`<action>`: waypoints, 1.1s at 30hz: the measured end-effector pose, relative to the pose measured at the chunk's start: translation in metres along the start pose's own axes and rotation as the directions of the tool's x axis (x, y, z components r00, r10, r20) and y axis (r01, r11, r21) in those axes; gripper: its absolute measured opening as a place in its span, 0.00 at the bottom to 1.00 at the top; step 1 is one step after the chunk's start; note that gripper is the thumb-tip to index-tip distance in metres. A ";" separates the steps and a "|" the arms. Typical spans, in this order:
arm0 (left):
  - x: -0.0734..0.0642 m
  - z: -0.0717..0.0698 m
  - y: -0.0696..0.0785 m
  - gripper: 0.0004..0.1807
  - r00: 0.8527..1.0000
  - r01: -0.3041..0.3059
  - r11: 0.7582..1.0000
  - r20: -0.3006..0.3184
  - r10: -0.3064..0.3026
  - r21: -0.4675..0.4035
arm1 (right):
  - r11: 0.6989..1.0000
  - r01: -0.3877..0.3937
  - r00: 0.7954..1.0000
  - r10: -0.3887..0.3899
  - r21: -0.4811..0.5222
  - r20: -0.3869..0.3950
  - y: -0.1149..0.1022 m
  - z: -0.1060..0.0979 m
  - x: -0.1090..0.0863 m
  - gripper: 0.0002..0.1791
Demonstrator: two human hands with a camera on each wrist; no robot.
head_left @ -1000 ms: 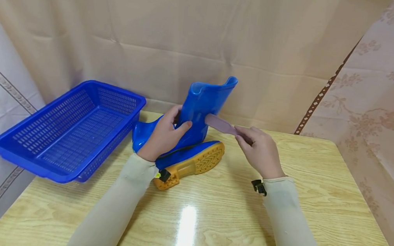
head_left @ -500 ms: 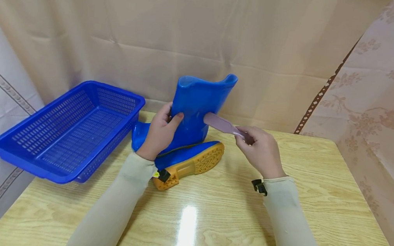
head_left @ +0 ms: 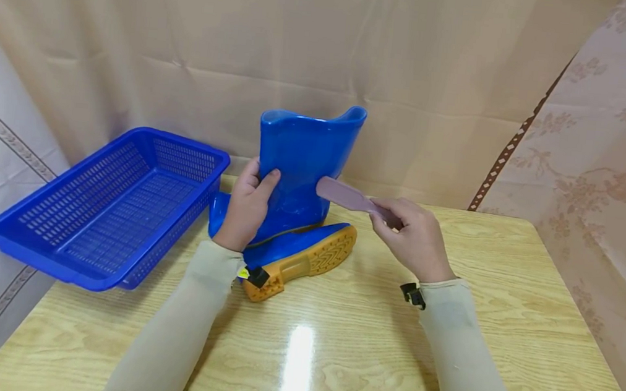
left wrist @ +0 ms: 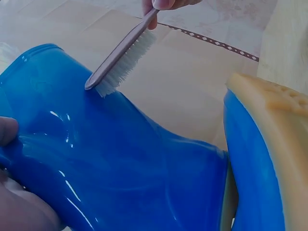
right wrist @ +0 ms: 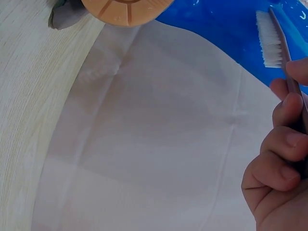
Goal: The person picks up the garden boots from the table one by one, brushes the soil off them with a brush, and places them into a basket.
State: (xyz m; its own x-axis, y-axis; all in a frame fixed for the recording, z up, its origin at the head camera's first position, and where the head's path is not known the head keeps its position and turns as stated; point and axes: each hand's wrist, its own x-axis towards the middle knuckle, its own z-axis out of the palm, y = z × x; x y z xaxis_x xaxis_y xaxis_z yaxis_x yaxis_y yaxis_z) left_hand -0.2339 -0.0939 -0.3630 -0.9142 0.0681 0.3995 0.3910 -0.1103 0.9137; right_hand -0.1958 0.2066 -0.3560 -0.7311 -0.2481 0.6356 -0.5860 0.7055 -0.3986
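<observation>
A shiny blue rain boot (head_left: pixel 305 157) stands at the back of the table, its shaft upright with a wavy top opening. My left hand (head_left: pixel 246 205) grips the shaft's left side, thumb in front and the other fingers mostly hidden behind. In my right hand (head_left: pixel 412 235) is the handle of a mauve scrub brush (head_left: pixel 343 195). White bristles show on the brush (left wrist: pixel 120 57) in the left wrist view, their tip end right at the boot's (left wrist: pixel 125 159) shaft. In front lies a second blue rain boot (head_left: pixel 280 247) on its side, its yellow-brown sole (head_left: pixel 332 256) facing the right front.
To the left sits a blue plastic basket (head_left: pixel 173 258) with perforated walls, close to the left forearm. The wood-grain table (head_left: pixel 366 349) reaches back to a beige curtain (head_left: pixel 439 88). A patterned cloth (head_left: pixel 616 185) hangs along the right side.
The upright boot's shaft has swung left and turned its broad side forward, my left hand moving left with it. The brush has shifted slightly left against the shaft.
</observation>
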 end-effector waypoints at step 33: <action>0.002 0.002 -0.004 0.27 0.992 0.048 0.959 0.099 -0.078 0.278 | 0.999 0.042 0.999 -0.042 0.004 -0.001 0.001 -0.003 0.001 0.11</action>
State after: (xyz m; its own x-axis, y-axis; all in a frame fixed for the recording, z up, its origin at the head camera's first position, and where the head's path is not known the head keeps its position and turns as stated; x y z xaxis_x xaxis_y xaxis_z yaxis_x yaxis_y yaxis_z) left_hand -0.2375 -0.0916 -0.3655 -0.9270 0.1740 0.3322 0.3608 0.1730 0.9164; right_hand -0.1954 0.2091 -0.3536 -0.7056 -0.2763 0.6525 -0.6171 0.6923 -0.3742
